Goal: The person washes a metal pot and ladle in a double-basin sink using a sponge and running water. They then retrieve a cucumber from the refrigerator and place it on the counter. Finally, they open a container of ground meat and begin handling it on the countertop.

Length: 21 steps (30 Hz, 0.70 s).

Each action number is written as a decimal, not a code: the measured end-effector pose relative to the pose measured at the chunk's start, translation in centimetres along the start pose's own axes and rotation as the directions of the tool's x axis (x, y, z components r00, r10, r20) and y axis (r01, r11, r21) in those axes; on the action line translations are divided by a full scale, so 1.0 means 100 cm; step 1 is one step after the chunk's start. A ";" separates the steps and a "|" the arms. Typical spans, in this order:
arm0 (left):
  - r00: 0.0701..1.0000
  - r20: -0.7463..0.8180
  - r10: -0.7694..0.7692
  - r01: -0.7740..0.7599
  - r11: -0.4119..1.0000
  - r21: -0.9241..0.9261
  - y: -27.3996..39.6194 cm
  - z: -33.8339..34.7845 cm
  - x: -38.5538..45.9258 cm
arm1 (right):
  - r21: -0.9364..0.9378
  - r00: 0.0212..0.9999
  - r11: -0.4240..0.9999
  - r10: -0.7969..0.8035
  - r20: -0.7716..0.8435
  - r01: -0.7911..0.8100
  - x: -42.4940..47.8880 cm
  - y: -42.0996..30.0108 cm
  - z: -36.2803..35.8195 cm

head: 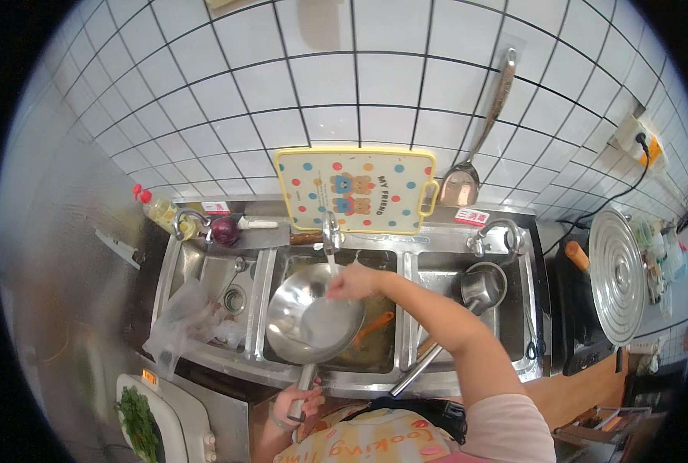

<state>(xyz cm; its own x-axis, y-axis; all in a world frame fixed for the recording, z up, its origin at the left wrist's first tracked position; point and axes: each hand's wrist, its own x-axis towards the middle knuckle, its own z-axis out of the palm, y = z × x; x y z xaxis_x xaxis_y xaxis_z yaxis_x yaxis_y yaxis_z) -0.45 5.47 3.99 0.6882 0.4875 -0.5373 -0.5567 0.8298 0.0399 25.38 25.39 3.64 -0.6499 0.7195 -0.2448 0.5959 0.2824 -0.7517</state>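
Note:
Around the metal handle of a steel wok my left hand is closed. The wok is held over the middle basin of a stainless steel sink, with cloudy water in its bottom. From the middle faucet a stream of water runs down into it. My right hand is beside that stream, above the wok's right side, with its fingers bent. Whether it holds something small is hidden. In the basin below, an orange-handled utensil lies in murky water.
Behind the sink are a cleaver, a red onion, a bottle and a cutting board. The left basin holds a plastic bag; a steel ladle rests across the right one. A wok lid stands far right.

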 end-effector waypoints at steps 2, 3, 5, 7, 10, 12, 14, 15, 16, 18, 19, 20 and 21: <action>0.999 0.015 -0.042 0.043 0.994 -0.104 0.010 0.008 -0.001 | -0.069 0.965 0.965 -0.247 0.093 0.254 -0.020 -0.003 0.011; 0.993 0.092 -0.068 0.081 0.986 -0.147 0.019 0.014 -0.003 | -0.069 0.964 0.970 -0.220 0.151 0.232 -0.025 -0.011 0.008; 0.962 0.251 -0.107 0.164 0.962 -0.217 0.039 0.031 -0.005 | -0.076 0.952 0.980 -0.160 0.263 0.186 -0.034 -0.034 -0.005; 0.953 0.279 -0.115 0.234 0.866 -0.441 0.060 0.055 -0.002 | -0.025 0.943 0.944 -0.326 0.061 0.328 -0.037 -0.034 -0.012; 0.950 0.290 -0.113 0.251 0.829 -0.499 0.070 0.075 -0.002 | -0.078 0.856 0.885 -0.465 -0.225 0.460 -0.021 -0.027 -0.009; 0.938 0.337 -0.085 0.272 0.783 -0.559 0.076 0.083 -0.005 | -0.152 0.815 0.886 -0.463 -0.347 0.439 -0.018 -0.035 -0.008; 0.910 0.414 0.018 0.178 0.884 -0.432 0.082 0.093 -0.011 | -0.217 0.736 0.872 -0.488 -0.469 0.439 -0.015 -0.044 -0.006; 0.889 0.454 0.064 0.124 0.920 -0.373 0.082 0.097 -0.014 | -0.112 0.747 0.917 -0.378 -0.546 0.382 -0.017 -0.050 -0.005; 0.891 0.419 0.173 -0.031 0.945 -0.324 0.084 0.100 -0.019 | -0.001 0.750 0.946 -0.257 -0.609 0.324 -0.020 -0.057 -0.005; 0.869 0.344 0.357 -0.292 0.929 -0.227 0.093 0.084 -0.018 | 0.124 0.666 0.969 -0.052 -0.745 0.214 -0.020 -0.059 0.001; 0.833 0.312 0.457 -0.423 0.889 -0.173 0.099 0.073 -0.017 | 0.266 0.676 0.943 0.062 -0.734 0.202 -0.021 -0.061 0.005; 0.842 0.141 0.520 -0.512 0.854 -0.092 0.101 0.062 -0.014 | 0.403 0.686 0.896 0.176 -0.706 0.185 -0.023 -0.062 0.009; 0.790 0.032 0.612 -0.610 0.779 0.148 0.100 0.046 -0.007 | 0.532 0.696 0.831 0.286 -0.659 0.162 -0.025 -0.064 0.012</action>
<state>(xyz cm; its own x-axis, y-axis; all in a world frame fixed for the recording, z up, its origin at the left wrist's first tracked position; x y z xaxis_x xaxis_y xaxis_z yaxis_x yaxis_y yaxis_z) -4.31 14.69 8.66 0.2179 0.9020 -0.3728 -0.7843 0.3892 0.4832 22.66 21.02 8.29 0.0286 0.9994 0.0182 0.1394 0.0140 -0.9901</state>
